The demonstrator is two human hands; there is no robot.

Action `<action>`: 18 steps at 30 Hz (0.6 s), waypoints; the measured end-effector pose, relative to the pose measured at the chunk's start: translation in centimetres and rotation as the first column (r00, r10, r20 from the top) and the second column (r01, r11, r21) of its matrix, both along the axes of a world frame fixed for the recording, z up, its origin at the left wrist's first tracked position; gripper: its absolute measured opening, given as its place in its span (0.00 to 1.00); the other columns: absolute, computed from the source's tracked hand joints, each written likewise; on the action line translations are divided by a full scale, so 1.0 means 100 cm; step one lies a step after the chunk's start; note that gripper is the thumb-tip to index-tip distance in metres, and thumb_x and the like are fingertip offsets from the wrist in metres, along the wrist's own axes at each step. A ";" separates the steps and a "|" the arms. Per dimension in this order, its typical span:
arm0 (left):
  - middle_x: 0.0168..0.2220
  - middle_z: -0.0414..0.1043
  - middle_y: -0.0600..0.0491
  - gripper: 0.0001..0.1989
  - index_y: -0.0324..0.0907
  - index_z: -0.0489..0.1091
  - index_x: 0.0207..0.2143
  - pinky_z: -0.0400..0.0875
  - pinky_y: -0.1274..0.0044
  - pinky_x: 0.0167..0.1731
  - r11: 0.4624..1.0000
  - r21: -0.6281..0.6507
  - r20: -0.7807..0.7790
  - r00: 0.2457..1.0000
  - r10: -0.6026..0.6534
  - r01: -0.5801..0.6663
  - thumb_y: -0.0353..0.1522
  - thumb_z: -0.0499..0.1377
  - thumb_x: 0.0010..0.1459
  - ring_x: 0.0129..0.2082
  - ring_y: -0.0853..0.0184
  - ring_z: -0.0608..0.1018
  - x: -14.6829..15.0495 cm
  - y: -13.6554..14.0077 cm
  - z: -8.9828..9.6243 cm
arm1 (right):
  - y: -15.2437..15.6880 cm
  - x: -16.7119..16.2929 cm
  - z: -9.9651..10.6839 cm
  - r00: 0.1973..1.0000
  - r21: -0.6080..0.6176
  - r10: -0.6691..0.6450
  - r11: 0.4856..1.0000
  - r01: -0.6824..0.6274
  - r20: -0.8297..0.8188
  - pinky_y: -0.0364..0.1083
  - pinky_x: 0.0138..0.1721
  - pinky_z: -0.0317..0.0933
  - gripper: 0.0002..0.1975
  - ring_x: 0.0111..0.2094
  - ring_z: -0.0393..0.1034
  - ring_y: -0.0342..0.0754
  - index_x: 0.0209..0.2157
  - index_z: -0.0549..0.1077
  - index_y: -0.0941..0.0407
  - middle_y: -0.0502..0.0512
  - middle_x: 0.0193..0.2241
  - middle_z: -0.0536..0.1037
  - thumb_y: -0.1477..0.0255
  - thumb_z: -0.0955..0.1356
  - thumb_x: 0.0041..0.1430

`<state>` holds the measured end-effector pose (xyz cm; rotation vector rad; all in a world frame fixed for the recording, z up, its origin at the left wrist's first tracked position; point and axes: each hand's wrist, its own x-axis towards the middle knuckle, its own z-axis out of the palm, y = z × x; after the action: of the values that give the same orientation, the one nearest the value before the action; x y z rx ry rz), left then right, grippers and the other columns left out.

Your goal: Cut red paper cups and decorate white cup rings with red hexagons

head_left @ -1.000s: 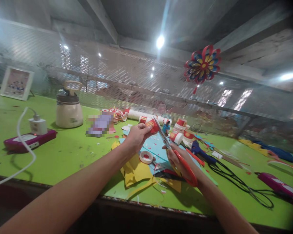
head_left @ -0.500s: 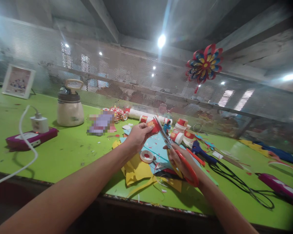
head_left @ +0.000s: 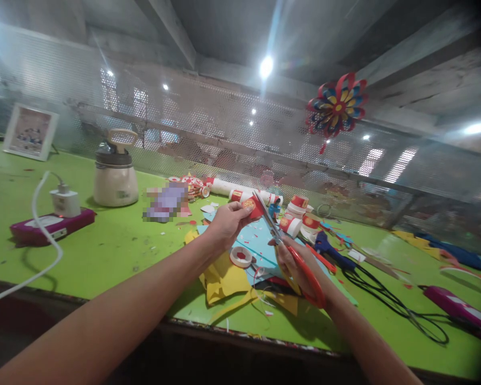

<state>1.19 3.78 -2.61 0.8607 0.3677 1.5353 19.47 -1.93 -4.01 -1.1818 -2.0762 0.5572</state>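
Pinched in my left hand (head_left: pixel 226 223) is a small red piece of paper (head_left: pixel 253 206) with a gold print. My right hand (head_left: pixel 294 256) is wrapped round scissors (head_left: pixel 307 271) with orange-red and yellow handles. Their blades point up and away, right at the paper's right edge. Whether the blades grip the paper is hard to see. Below my hands lie light blue sheets (head_left: pixel 258 240), crumpled yellow paper (head_left: pixel 224 280) and a roll of white tape (head_left: pixel 241 257). Red-and-white paper cups (head_left: pixel 291 225) stand and lie just beyond the scissors.
A dark blue glue gun (head_left: pixel 332 251) with a black cord lies to the right, near a purple power strip (head_left: pixel 460 307). On the left are another power strip (head_left: pixel 80 218) with a white charger, a spray bottle (head_left: pixel 115 179) and a picture frame (head_left: pixel 31 132). A paper flower (head_left: pixel 337 107) hangs above.
Almost nothing differs. Both hands, the red paper and the scissors keep practically the same place, and the view has shifted very slightly.
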 end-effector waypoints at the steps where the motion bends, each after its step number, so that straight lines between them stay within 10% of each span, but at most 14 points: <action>1: 0.23 0.72 0.50 0.09 0.34 0.68 0.18 0.71 0.71 0.39 1.000 -0.001 -0.001 1.000 -0.002 0.002 0.19 0.62 0.49 0.26 0.69 0.75 0.000 0.000 0.000 | 0.000 0.000 0.001 1.000 0.007 -0.002 1.000 0.002 0.004 0.43 0.22 0.54 0.22 0.21 0.55 0.43 0.35 0.66 0.55 0.47 0.21 0.61 0.51 0.55 0.64; 18: 0.22 0.72 0.51 0.11 0.35 0.66 0.17 0.71 0.71 0.39 1.000 -0.007 0.001 1.000 -0.006 0.007 0.19 0.61 0.49 0.26 0.70 0.75 0.000 0.000 0.000 | -0.002 -0.004 -0.002 0.998 -0.019 -0.058 0.998 0.058 -0.028 0.41 0.18 0.51 0.20 0.19 0.53 0.41 0.35 0.66 0.56 0.44 0.18 0.59 0.53 0.57 0.63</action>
<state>1.20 3.76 -2.65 0.8550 0.3687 1.5277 19.05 -2.16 -4.21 -1.2334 -2.0108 0.5633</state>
